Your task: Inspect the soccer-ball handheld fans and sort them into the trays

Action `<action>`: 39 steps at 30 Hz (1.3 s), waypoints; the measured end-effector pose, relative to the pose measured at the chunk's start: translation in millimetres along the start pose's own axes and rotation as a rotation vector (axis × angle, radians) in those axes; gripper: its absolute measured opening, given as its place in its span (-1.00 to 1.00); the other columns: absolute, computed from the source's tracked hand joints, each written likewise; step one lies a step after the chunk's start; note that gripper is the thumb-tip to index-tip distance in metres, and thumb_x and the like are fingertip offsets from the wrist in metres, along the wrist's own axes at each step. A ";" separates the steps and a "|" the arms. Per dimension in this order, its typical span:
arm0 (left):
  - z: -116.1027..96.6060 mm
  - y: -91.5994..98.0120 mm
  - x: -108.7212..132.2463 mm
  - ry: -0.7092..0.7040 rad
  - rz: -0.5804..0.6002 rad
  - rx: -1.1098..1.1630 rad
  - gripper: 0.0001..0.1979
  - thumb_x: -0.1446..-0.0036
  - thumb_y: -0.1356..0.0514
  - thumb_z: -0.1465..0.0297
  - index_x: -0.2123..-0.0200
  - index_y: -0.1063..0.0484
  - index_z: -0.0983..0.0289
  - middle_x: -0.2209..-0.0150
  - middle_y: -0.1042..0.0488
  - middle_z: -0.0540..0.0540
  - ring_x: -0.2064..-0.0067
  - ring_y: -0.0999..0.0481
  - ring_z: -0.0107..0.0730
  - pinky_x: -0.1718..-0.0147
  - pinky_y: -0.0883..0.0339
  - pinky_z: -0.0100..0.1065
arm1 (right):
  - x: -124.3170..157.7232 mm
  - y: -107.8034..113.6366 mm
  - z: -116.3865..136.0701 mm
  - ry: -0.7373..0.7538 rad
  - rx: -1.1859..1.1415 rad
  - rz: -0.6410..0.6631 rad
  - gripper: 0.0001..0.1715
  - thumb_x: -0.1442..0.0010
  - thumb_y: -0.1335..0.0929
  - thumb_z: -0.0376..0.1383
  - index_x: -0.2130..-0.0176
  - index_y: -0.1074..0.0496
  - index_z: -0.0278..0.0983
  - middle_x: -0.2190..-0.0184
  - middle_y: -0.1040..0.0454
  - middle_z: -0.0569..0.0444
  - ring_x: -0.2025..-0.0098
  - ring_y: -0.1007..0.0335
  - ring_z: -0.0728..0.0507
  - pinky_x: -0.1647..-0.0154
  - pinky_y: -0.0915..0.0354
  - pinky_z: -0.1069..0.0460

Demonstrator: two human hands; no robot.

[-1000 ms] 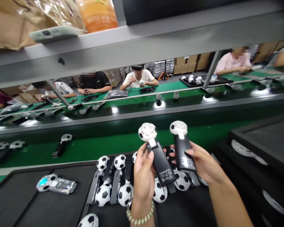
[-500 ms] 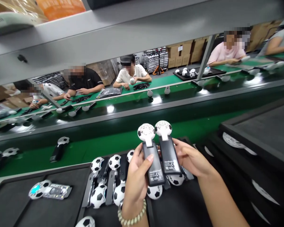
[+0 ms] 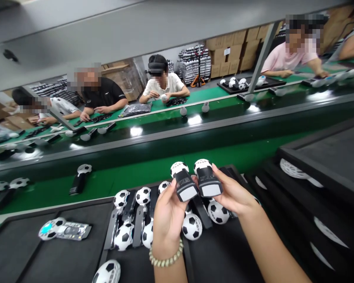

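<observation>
My left hand (image 3: 168, 216), a beaded bracelet on its wrist, is closed round a handheld fan (image 3: 184, 182) with a black handle and a soccer-ball head. A matching fan (image 3: 208, 181) is gripped in my right hand (image 3: 234, 192). Both fans are held side by side and tipped, so their pale handle ends face me and their heads point away. Below them a black tray (image 3: 221, 255) bears several more soccer-ball fans (image 3: 192, 226), partly hidden by my hands. At the left lies a fan with its inside exposed (image 3: 65, 230).
A stack of black trays (image 3: 321, 149) with fans between them rises at the right. Beyond the green bench runs a conveyor (image 3: 153, 129) carrying several fans. Several co-workers (image 3: 166, 86) sit across it. A grey beam (image 3: 106, 43) crosses overhead. One fan (image 3: 80, 179) lies on the bench at left.
Both fans have tilted from showing their printed backs to showing their handle ends. My hands still hold them. The view has shifted slightly, and a co-worker at the right has reached toward the conveyor.
</observation>
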State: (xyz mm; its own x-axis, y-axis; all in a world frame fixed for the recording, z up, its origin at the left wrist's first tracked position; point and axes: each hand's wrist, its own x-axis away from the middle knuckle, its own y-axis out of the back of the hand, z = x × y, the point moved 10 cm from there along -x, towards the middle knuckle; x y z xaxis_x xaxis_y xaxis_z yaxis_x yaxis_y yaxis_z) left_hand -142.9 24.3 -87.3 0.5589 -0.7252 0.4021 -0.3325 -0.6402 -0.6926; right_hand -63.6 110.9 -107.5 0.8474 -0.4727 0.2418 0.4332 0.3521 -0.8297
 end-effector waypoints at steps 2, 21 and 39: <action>0.2 -1.4 0.9 0.003 0.003 0.008 -0.80 -0.20 -0.08 0.49 0.24 -0.50 0.42 0.19 -0.58 0.25 0.07 -0.54 -0.16 0.11 -0.50 -0.21 | -0.4 -2.4 0.0 0.006 -0.031 0.013 -0.74 -0.21 -0.33 -0.14 0.25 -0.43 -0.30 0.30 -0.53 0.05 0.11 -0.46 -0.10 0.01 -0.37 0.01; 1.7 -30.6 16.9 -0.122 0.227 -0.149 -0.36 0.16 -0.10 0.57 -0.09 -0.26 0.23 0.17 -0.56 0.17 0.24 -0.57 -0.21 0.29 -0.47 -0.30 | 21.9 -26.4 14.0 0.113 -0.019 0.175 -0.45 -0.14 -0.28 -0.27 -0.14 -0.24 -0.13 0.32 -0.46 0.06 0.31 -0.38 -0.07 0.26 -0.36 0.00; -5.1 -50.5 29.1 -0.236 0.387 -0.223 -0.27 0.28 -0.09 0.57 -0.09 -0.18 0.24 0.11 -0.49 0.19 0.05 -0.50 0.01 0.12 -0.44 -0.10 | 22.4 -24.2 19.0 0.117 -0.014 0.123 -0.43 -0.05 -0.34 -0.21 -0.09 -0.31 -0.18 0.34 -0.49 0.05 0.35 -0.38 -0.08 0.28 -0.37 0.00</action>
State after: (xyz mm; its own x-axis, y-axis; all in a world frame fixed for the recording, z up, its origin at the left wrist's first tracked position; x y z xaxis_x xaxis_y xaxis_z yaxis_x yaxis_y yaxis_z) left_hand -113.8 34.3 -37.7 0.5102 -0.8597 -0.0233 -0.6892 -0.3925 -0.6091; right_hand -49.3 107.1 -72.5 0.8519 -0.5178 0.0786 0.3235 0.4023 -0.8565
